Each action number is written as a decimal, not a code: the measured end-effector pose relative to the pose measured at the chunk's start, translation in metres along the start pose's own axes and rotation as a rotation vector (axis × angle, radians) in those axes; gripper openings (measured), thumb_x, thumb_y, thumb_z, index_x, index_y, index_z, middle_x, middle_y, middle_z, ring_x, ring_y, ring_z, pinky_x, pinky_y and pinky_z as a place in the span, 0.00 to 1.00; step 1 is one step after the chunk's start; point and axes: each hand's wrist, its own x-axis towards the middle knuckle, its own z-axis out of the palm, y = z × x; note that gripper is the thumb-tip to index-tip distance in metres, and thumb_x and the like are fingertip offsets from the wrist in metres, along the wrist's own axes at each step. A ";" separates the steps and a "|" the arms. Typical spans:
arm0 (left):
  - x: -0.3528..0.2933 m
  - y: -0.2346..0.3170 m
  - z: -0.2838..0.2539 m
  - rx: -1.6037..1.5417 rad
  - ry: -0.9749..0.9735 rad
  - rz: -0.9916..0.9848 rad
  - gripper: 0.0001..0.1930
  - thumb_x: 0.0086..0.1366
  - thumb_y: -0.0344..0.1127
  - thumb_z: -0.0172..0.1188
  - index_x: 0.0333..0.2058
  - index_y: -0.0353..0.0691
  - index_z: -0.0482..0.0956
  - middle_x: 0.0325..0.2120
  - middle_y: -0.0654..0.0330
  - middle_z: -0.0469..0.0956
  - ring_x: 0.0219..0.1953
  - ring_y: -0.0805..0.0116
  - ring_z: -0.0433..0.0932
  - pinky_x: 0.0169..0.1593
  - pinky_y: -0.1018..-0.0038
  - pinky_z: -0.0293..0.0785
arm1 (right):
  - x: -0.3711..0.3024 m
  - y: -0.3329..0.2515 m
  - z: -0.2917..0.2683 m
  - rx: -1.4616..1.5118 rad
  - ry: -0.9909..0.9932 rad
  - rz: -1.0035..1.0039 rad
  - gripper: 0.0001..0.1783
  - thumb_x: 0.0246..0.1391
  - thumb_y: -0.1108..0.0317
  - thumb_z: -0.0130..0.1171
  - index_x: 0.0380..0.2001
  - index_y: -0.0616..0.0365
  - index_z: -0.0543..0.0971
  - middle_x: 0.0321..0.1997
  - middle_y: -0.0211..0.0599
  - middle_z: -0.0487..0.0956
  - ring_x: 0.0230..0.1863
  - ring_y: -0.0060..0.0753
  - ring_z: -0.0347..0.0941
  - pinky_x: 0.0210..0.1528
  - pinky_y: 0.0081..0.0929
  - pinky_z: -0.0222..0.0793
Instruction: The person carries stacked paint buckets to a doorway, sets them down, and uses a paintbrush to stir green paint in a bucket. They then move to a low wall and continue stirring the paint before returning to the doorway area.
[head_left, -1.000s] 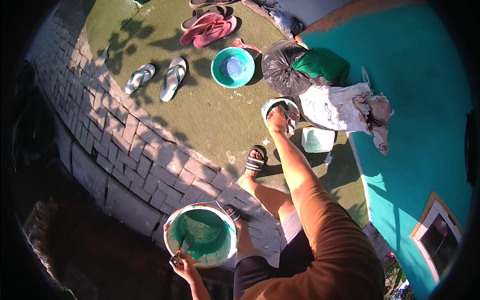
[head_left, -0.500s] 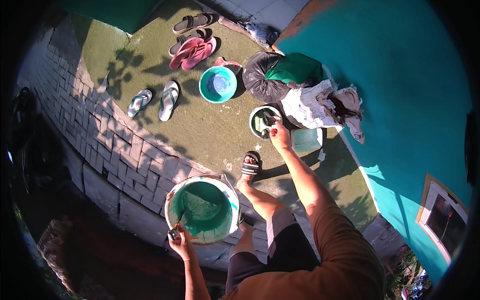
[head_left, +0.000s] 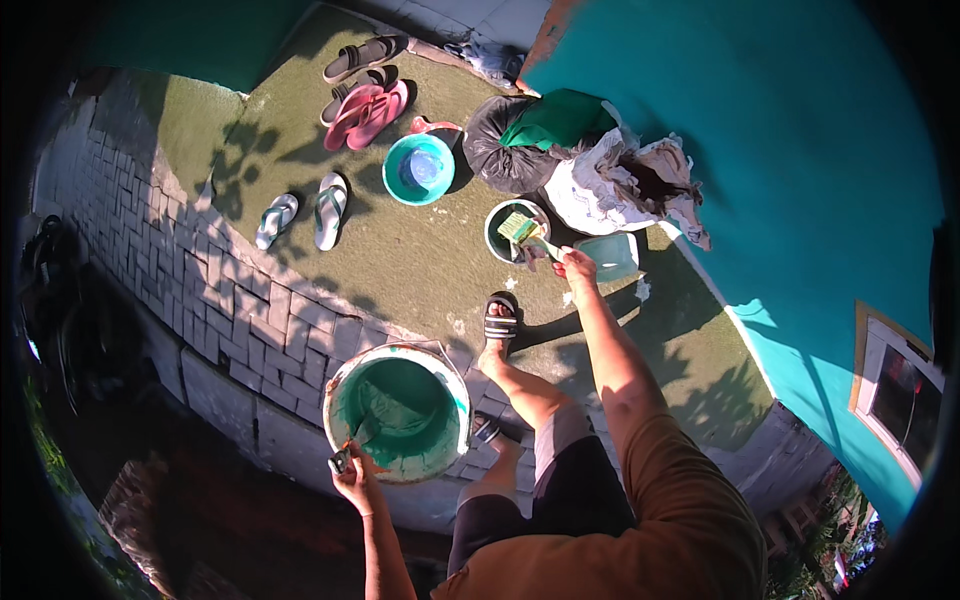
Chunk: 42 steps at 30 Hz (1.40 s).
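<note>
My right hand [head_left: 575, 268] is closed round the handle of a wide paintbrush [head_left: 520, 229] with pale green bristles. The brush is over the mouth of a small pail [head_left: 493, 236], which has a rag-like bundle in it. At the left rim of a large white bucket [head_left: 463, 415] smeared with green paint, my left hand [head_left: 358, 488] is closed on a small tool [head_left: 342, 460] with a dark end. A thin part of that tool reaches inside over the rim; its kind is not clear. Green paint lies inside the bucket.
A translucent tub [head_left: 612, 256] stands by the pail. Beyond are a turquoise basin [head_left: 400, 180], a black bag [head_left: 490, 150], and a white sack [head_left: 590, 195] against the turquoise wall [head_left: 760, 180]. Pale slippers [head_left: 330, 212] and pink flip-flops [head_left: 378, 115] lie on the mossy floor. Paving runs along the left.
My right hand has drawn the paintbrush up, so its bristles now show clearly at the pail's mouth. The view has shifted slightly. My left hand stays at the bucket rim.
</note>
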 end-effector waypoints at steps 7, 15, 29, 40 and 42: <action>0.007 -0.005 0.004 0.002 0.013 0.032 0.16 0.66 0.44 0.61 0.35 0.33 0.78 0.18 0.68 0.72 0.20 0.80 0.68 0.21 0.78 0.66 | -0.008 0.003 0.000 0.114 -0.033 0.127 0.13 0.59 0.67 0.58 0.45 0.61 0.77 0.33 0.36 0.81 0.29 0.28 0.80 0.27 0.20 0.74; 0.005 -0.015 0.000 -0.035 -0.027 -0.094 0.10 0.66 0.38 0.61 0.36 0.36 0.77 0.22 0.70 0.73 0.24 0.82 0.68 0.27 0.81 0.64 | -0.004 0.025 0.062 -0.185 -0.117 0.004 0.08 0.60 0.66 0.59 0.39 0.58 0.79 0.28 0.29 0.80 0.24 0.19 0.77 0.21 0.18 0.69; 0.004 -0.061 -0.003 0.035 0.072 -0.095 0.17 0.66 0.46 0.61 0.38 0.34 0.78 0.19 0.67 0.73 0.22 0.79 0.71 0.21 0.78 0.69 | 0.002 0.052 0.078 -1.072 0.464 -0.419 0.21 0.55 0.53 0.59 0.45 0.57 0.75 0.40 0.47 0.80 0.42 0.49 0.78 0.48 0.40 0.73; 0.008 -0.053 0.012 -0.020 0.024 -0.205 0.11 0.66 0.40 0.61 0.37 0.37 0.77 0.23 0.71 0.73 0.24 0.83 0.67 0.28 0.82 0.63 | 0.046 0.055 0.052 -0.938 0.376 -0.138 0.16 0.53 0.57 0.61 0.33 0.61 0.78 0.33 0.49 0.81 0.39 0.50 0.79 0.43 0.42 0.73; 0.011 -0.055 0.013 -0.019 0.028 -0.210 0.11 0.66 0.40 0.61 0.37 0.37 0.77 0.23 0.71 0.73 0.24 0.83 0.67 0.28 0.82 0.63 | 0.049 0.051 0.047 -0.950 0.424 -0.219 0.15 0.53 0.59 0.60 0.33 0.61 0.77 0.33 0.51 0.81 0.39 0.51 0.78 0.44 0.42 0.72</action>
